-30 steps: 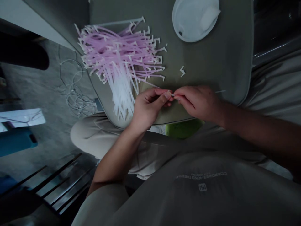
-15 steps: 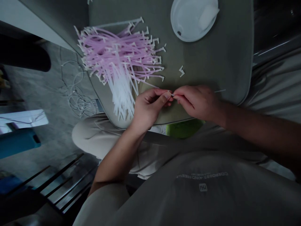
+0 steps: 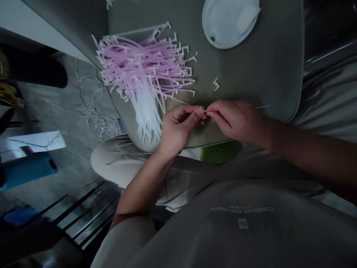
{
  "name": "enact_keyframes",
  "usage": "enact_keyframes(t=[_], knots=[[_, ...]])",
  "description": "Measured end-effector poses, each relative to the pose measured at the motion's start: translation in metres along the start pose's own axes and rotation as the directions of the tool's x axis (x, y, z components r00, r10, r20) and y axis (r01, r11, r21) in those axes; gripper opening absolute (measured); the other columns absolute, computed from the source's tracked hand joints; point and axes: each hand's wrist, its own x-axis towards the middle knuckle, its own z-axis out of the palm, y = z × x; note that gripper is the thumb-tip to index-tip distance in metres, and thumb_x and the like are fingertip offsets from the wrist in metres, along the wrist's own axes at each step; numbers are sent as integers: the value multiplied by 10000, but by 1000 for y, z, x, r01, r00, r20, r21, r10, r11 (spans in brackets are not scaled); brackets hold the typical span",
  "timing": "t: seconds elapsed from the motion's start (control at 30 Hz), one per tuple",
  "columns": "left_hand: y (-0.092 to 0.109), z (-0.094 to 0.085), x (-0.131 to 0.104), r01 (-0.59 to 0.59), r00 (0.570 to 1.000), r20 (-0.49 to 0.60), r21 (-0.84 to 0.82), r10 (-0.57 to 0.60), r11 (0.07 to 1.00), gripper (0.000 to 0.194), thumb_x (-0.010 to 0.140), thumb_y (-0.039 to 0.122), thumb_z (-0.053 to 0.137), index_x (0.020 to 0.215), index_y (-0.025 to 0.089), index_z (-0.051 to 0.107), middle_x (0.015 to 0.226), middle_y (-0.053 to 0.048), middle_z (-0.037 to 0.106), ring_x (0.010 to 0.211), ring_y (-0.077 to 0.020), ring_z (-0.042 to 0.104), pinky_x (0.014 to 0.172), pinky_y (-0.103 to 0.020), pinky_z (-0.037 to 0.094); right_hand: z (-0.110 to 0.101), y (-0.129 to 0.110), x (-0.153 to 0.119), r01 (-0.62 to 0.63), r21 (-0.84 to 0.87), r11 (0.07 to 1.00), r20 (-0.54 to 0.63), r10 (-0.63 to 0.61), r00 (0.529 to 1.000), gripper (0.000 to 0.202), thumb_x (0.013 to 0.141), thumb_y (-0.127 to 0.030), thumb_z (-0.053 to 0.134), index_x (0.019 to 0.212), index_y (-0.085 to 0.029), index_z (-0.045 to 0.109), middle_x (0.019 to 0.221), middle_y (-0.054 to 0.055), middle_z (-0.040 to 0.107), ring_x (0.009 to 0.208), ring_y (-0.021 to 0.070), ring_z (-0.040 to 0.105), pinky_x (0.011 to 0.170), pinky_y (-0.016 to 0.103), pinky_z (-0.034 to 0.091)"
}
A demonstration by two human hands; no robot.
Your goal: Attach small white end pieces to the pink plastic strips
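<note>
My left hand (image 3: 180, 124) is closed in a pinch, its thumb and fingertips meeting those of my right hand (image 3: 237, 118), which is pinched too. Between the fingertips sits a tiny piece, mostly hidden. A thin white tube (image 3: 263, 107) sticks out past the far side of my right hand, in line with the pinch. Just left of my left hand lies a pile of pink tubes (image 3: 147, 61) with small white angled ends. Plain white tubes (image 3: 146, 115) fan out from under it toward me. A loose white angled connector (image 3: 216, 84) lies beyond my hands.
The grey-green padded surface (image 3: 248, 70) bears all this. A round white dish (image 3: 220, 22) with a white wad (image 3: 248, 18) stands at the back. Coiled white cables (image 3: 99, 121) lie on the floor at left. Something green (image 3: 221, 152) shows below the front edge.
The view has shifted a little, so most things at the left sit slightly farther right. My hands keep the same pinched pose, fingertips together, with only a slight shift.
</note>
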Motion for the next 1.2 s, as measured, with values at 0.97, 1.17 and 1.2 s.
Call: enact_keyframes(t=[0.97,1.17,1.2], knots=[[3,2,-2,13,1000,-16,18,-13,1000,277,767,443,767,839,178,735,751,-17,732,644,-96,662,647,-226,544,-1,0,0,20,-31,999,-7,-20,1000,315,1003,-294,354,928,-183,638,794,32,691,726,156,615,640,288,385],[1,2,-2,0,1000,-13,28,0,1000,258,780,436,758,838,185,739,754,-15,736,656,-96,666,649,-216,542,0,0,-1,15,-25,1000,-17,-16,1000,313,1001,-299,358,934,-178,639,814,34,695,744,158,616,658,289,387],[1,2,-2,-3,1000,-17,34,3,999,263,780,441,757,838,184,739,756,-16,737,660,-99,668,650,-218,543,0,0,-1,18,-26,999,-17,-19,1000,315,1002,-300,357,931,-178,638,815,34,695,746,158,616,658,289,386]])
